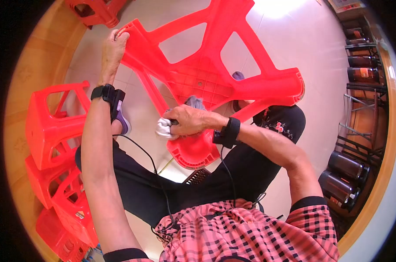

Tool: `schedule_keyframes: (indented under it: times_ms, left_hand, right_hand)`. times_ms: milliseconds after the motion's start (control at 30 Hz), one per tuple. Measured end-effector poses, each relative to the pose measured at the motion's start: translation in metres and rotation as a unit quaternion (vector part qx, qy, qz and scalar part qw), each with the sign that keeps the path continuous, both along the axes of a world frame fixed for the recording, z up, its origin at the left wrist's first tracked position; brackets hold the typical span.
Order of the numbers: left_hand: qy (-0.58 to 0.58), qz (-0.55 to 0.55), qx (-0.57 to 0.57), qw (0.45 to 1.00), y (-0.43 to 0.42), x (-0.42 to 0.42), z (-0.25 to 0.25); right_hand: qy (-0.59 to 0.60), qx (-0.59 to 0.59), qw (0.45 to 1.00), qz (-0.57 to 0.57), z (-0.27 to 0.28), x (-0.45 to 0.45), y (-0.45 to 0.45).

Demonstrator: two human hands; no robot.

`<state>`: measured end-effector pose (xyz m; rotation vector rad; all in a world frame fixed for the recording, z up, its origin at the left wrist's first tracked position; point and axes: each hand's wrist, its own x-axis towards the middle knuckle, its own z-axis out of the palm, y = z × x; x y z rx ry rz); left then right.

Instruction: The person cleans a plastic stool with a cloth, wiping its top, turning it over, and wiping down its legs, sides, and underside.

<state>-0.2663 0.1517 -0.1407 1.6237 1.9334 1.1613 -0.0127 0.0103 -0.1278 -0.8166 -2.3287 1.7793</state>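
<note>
A red plastic stool (202, 81) is tipped over in front of me, its ribbed underside and legs facing up toward me. My left hand (114, 49) is closed around the foot of its upper-left leg. Near the leg closest to my body, my right hand (187, 120) is wrapped around a bunched cloth (164, 129). The cloth is white where it sticks out at the left of the fist and grey above the knuckles. Cloth and hand lie against that near leg, and the hand hides part of it.
More red stools (54, 126) stand and lie along the left wall, several of them piled together. Another red stool (95, 11) is at the top left. Dark cylindrical containers (342, 179) line racks on the right. Thin black cables (152, 159) hang across my lap.
</note>
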Motion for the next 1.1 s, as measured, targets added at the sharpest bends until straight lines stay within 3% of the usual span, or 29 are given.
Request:
schedule_keyframes:
  times_ms: [100,200,267,300,333,400,433,567,633,733,800,867,1067,1100]
  left_hand:
    - [-0.001,-0.002,-0.017,1.000,0.000,-0.001,0.001]
    - [0.010,-0.022,0.015,1.000,0.010,-0.007,-0.014]
    - [-0.074,-0.038,0.007,0.997,0.011,-0.010,-0.018]
    - [-0.060,-0.046,0.030,0.997,0.010,-0.009,-0.016]
    - [-0.059,-0.049,0.032,0.997,0.009,-0.008,-0.014]
    - [-0.036,-0.025,-0.006,0.999,0.008,-0.007,-0.011]
    - [-0.035,-0.027,-0.006,0.999,0.009,-0.008,-0.010]
    - [-0.018,-0.045,0.000,0.999,0.006,-0.009,-0.007]
    - [-0.012,-0.056,-0.009,0.998,0.007,-0.011,-0.006]
    - [0.023,-0.040,-0.032,0.998,0.008,-0.011,-0.005]
    - [0.030,-0.025,-0.019,0.999,0.004,-0.008,-0.003]
    - [0.017,-0.021,-0.007,1.000,-0.001,-0.001,0.001]
    - [-0.026,-0.013,-0.004,1.000,-0.001,-0.001,-0.003]
    - [-0.030,-0.010,-0.012,0.999,-0.003,0.001,0.001]
  right_hand:
    - [-0.025,-0.087,0.996,0.027,0.026,0.013,0.007]
    - [0.054,-0.125,0.989,0.050,0.055,0.035,0.011]
    - [0.075,-0.163,0.981,0.069,0.082,0.046,0.013]
    - [-0.023,-0.203,0.976,0.074,0.093,0.053,0.013]
    - [-0.022,-0.201,0.977,0.072,0.093,0.057,0.011]
    - [-0.083,0.041,0.975,0.202,0.081,0.067,0.003]
    - [-0.068,0.016,0.988,0.138,0.070,0.076,-0.010]
    - [-0.010,-0.070,0.993,0.091,0.017,0.084,-0.002]
    - [-0.181,0.065,0.977,0.092,-0.004,0.081,0.007]
    - [-0.242,0.154,0.958,0.008,-0.019,0.072,0.011]
    - [-0.272,0.139,0.952,0.025,-0.027,0.066,0.008]
    - [-0.281,0.173,0.935,0.133,-0.033,0.065,0.000]
    - [-0.267,0.179,0.937,0.137,-0.005,0.074,-0.007]
    - [-0.260,0.120,0.945,0.158,0.001,0.075,-0.001]
